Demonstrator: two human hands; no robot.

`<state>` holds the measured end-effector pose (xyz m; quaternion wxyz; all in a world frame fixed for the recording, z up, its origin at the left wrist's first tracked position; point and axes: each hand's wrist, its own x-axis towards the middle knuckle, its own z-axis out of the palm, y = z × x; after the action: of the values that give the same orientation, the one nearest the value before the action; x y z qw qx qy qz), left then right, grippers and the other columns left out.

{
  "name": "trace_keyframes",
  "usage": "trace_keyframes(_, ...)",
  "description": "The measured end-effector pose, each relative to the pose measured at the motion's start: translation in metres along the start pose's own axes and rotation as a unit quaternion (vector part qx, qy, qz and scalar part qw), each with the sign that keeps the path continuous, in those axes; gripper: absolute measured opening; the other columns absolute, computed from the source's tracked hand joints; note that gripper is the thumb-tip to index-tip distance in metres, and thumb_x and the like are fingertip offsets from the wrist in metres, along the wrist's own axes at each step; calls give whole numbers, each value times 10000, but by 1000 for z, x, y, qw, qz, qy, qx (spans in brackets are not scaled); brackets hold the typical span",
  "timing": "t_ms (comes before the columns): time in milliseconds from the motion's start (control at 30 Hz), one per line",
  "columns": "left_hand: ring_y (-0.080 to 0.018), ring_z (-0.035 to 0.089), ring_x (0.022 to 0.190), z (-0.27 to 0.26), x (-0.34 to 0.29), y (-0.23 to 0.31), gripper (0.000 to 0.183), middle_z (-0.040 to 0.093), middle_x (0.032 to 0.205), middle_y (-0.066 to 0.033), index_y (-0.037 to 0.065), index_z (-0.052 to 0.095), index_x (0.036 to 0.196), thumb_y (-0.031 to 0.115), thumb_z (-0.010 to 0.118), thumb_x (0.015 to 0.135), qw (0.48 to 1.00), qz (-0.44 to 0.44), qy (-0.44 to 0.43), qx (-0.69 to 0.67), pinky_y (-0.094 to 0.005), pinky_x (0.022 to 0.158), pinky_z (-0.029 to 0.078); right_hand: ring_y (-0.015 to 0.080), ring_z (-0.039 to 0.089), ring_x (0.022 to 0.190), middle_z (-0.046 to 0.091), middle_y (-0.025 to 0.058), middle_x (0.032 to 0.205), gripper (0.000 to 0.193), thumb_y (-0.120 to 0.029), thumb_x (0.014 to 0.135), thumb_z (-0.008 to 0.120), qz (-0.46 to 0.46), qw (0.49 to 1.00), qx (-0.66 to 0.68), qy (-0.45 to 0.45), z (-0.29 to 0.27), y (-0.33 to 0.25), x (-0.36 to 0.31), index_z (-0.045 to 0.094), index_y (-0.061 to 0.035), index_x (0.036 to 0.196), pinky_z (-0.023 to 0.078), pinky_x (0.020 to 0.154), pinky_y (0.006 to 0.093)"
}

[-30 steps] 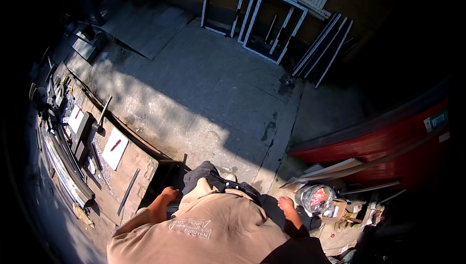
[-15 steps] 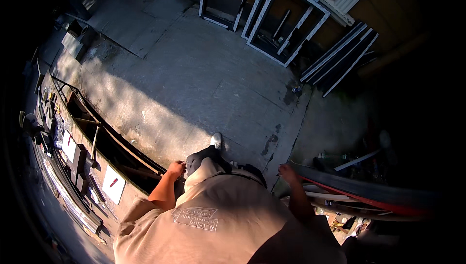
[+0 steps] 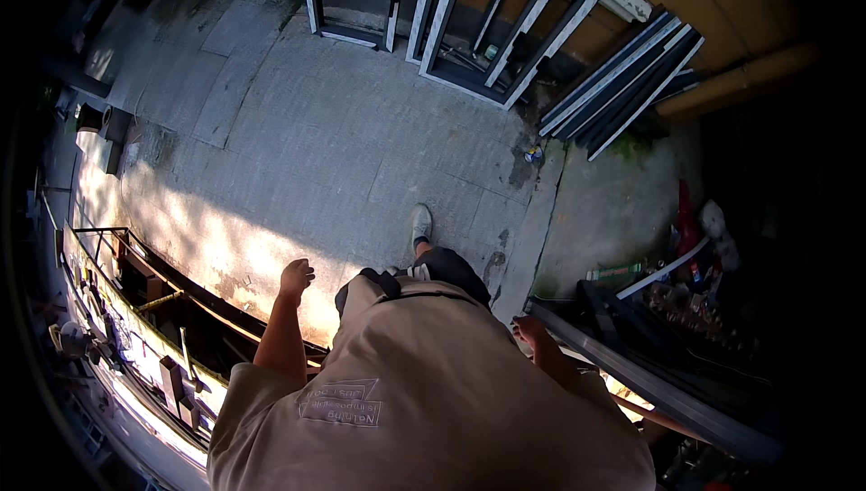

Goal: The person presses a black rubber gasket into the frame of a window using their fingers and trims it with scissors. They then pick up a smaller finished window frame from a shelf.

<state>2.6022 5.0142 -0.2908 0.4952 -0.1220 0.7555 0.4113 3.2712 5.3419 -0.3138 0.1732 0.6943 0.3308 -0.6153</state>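
My left hand (image 3: pixel 296 280) hangs in front of my left side, above the sunlit floor. Its fingers are loosely bent and a little apart, with nothing seen in them. My right hand (image 3: pixel 527 329) hangs low at my right side, beside the end of a dark long bar-like edge (image 3: pixel 622 369). Its fingers are half bent and partly in shade, and I make out nothing held in them; whether it touches the edge I cannot tell. One light shoe (image 3: pixel 421 220) is on the concrete ahead of my body.
Window frames (image 3: pixel 439 31) lean against the far wall. Dark and white profile strips (image 3: pixel 622 85) lean to their right. On the left runs a long metal-framed workbench (image 3: pixel 135 306) with tools. Right of me, mixed scrap (image 3: pixel 690 301) and a red object (image 3: pixel 687 220) lie on the ground.
My body has moved ahead and turned a little, so the leaning frames shift left and the workbench drops back. My left hand has swung forward, and a different foot position shows.
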Motion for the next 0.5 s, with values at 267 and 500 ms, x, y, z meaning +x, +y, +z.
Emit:
trace_keyframes(267, -278, 741, 998, 78, -31, 42, 418, 785, 1142, -166, -9, 700, 1348, 172, 511, 1022, 996, -13, -63, 69, -418, 894, 578, 166, 676, 849, 729, 56, 979, 343, -309, 1046, 700, -279, 947, -138, 77, 14, -373, 32, 723, 5, 1182, 567, 807, 330)
trace_keyframes(500, -172, 723, 884, 67, 47, 104, 348, 762, 1041, -72, 53, 680, 1368, 214, 600, 1070, 993, -91, -68, 21, -370, 750, 527, 144, 665, 815, 717, 36, 898, 267, -287, 1038, 704, -329, 934, -111, 80, 49, -555, 15, 725, -24, 993, 548, 755, 307)
